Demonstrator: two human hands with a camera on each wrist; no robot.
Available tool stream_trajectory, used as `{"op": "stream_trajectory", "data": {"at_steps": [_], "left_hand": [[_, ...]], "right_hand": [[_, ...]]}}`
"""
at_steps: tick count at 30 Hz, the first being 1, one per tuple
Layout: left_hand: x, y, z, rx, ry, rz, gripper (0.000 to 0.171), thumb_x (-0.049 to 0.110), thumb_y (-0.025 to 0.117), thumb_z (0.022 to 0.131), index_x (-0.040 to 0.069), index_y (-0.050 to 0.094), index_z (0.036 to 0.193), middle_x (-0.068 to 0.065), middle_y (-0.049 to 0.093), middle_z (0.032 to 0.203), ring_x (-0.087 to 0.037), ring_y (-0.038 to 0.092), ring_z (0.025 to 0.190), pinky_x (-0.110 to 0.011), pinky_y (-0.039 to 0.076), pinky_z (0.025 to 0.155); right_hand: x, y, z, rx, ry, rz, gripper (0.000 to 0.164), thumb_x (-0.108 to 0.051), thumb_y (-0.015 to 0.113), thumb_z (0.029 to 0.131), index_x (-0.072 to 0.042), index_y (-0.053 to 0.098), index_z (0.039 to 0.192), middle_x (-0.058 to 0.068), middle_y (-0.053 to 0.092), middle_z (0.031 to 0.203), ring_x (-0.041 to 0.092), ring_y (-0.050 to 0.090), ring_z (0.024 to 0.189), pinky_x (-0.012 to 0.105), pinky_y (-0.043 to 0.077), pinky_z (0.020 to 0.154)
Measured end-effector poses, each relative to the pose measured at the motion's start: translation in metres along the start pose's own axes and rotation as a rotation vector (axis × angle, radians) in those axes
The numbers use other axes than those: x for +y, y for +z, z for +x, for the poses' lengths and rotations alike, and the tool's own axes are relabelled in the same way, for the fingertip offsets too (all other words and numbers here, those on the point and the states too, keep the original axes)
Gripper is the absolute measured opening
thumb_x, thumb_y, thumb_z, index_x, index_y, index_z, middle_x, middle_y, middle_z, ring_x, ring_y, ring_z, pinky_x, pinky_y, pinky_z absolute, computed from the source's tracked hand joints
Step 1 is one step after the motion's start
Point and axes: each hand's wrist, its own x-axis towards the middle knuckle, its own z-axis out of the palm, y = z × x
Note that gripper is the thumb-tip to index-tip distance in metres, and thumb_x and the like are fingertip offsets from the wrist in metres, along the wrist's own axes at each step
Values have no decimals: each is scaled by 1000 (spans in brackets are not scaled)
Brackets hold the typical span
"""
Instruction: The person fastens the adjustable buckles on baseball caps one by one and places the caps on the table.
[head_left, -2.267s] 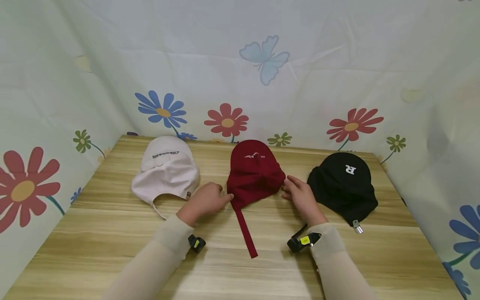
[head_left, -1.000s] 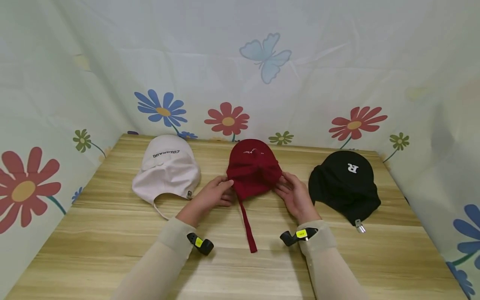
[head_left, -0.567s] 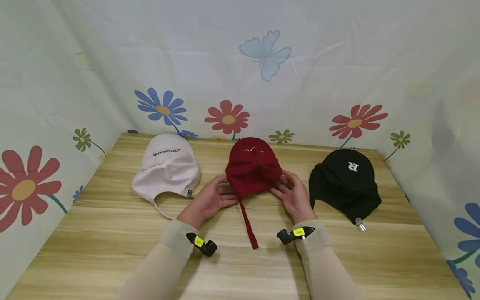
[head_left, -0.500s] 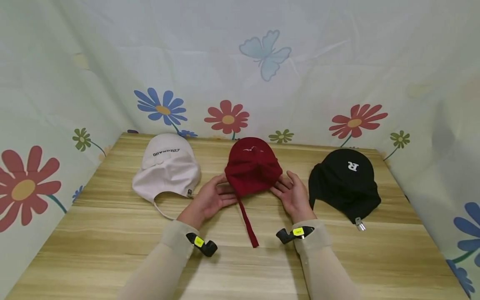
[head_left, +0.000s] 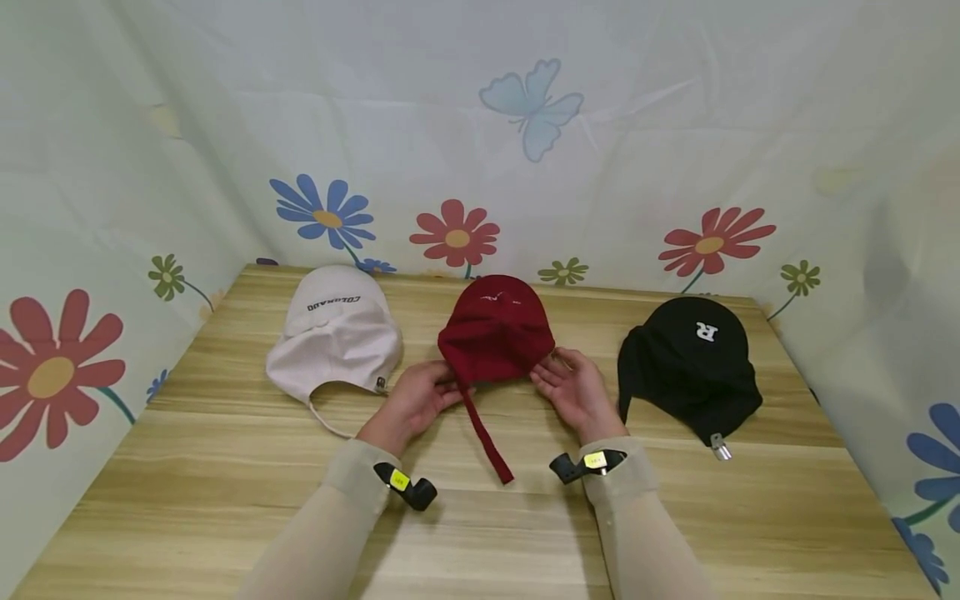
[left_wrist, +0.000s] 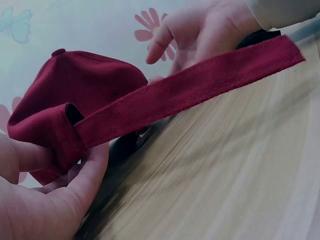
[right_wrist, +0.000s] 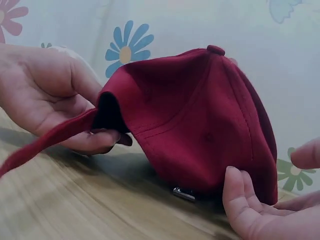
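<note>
A dark red baseball cap (head_left: 497, 329) is in the middle, its loose strap (head_left: 486, 433) pointing toward the front. My left hand (head_left: 415, 402) pinches the cap's rear left edge beside the strap, thumb on the outside and fingers beneath, as the left wrist view shows. On the other side my right hand (head_left: 579, 393) is palm up. Its fingertips lie against the cap's lower side, while the thumb (right_wrist: 307, 154) stands apart from the cloth in the right wrist view. A small metal buckle (right_wrist: 183, 194) shows under the cap's edge.
To the left a white cap (head_left: 337, 333) lettered COLORADO lies on the wooden table (head_left: 495, 542). A black cap (head_left: 690, 367) with a white R and a metal clasp (head_left: 720, 448) lies at the right. Flowered cloth (head_left: 420, 100) hangs behind the table.
Both hands have slid from the cap's sides to under its lower edge. Over the last half second the red cap has shifted slightly left with them, its strap now slanting more.
</note>
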Motion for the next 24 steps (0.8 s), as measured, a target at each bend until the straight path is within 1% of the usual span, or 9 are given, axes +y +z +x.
{"op": "stream_trajectory", "data": {"at_steps": [2, 5, 8, 12, 15, 18, 21, 23, 24], "left_hand": [[0, 0, 0, -7, -1, -9, 21, 0, 36, 100, -1, 56, 103, -6, 66, 83, -20, 65, 80, -39, 56, 85], [0, -1, 1, -3, -5, -21, 17, 0, 37, 100, 0, 50, 110, -4, 66, 84, -18, 65, 79, -36, 57, 82], [1, -2, 2, -1, 1, -15, 19, 2, 37, 101, 0, 46, 117, -2, 65, 87, -14, 64, 79, -33, 57, 79], [2, -2, 3, 6, 7, 11, 18, 3, 38, 102, 2, 44, 119, 1, 63, 87, -11, 63, 78, -29, 56, 75], [3, -2, 3, 24, 4, 21, 14, 4, 39, 101, 3, 45, 115, 1, 63, 86, -11, 63, 77, -28, 56, 72], [5, -2, 3, 41, 1, 29, 12, 4, 40, 101, 4, 45, 112, 1, 63, 86, -11, 62, 77, -28, 56, 71], [6, -1, 3, 52, -3, 31, 10, 4, 41, 102, 4, 46, 111, 0, 64, 85, -12, 62, 77, -27, 56, 70], [6, -1, 4, 54, -5, 32, 10, 5, 41, 102, 5, 46, 110, 0, 64, 85, -12, 62, 77, -27, 56, 70], [7, 0, 4, 58, -7, 30, 9, 5, 42, 102, 5, 46, 110, 0, 64, 85, -12, 63, 77, -27, 56, 70]], "right_hand": [[2, 1, 2, 25, 27, -19, 11, -20, 46, 97, -12, 47, 105, 8, 59, 104, 23, 56, 98, 34, 52, 88], [3, 1, 5, 41, 57, -31, 15, -20, 43, 100, -10, 49, 108, 9, 56, 105, 23, 54, 96, 35, 52, 88], [3, 1, 5, 23, 67, -40, 16, -21, 42, 101, -10, 52, 106, 7, 55, 105, 22, 54, 95, 34, 52, 88], [4, 4, 4, -1, 56, -25, 17, -20, 44, 101, -12, 59, 99, 5, 59, 104, 21, 57, 95, 34, 51, 89], [5, 6, 3, -28, 30, -18, 18, -20, 44, 101, -15, 61, 100, 4, 61, 108, 21, 57, 102, 36, 46, 98], [6, 8, 3, -68, 3, -4, 16, -21, 44, 101, -16, 57, 108, 7, 58, 114, 23, 52, 113, 42, 37, 109], [8, 10, 4, -104, -9, 38, 13, -22, 42, 100, -17, 52, 107, 7, 56, 105, 28, 46, 120, 49, 28, 116], [9, 10, 5, -117, -14, 59, 12, -23, 42, 100, -18, 50, 107, 6, 56, 102, 31, 44, 121, 53, 26, 116], [10, 10, 6, -119, -16, 66, 12, -22, 42, 100, -19, 50, 107, 6, 58, 100, 32, 45, 121, 54, 26, 115]]}}
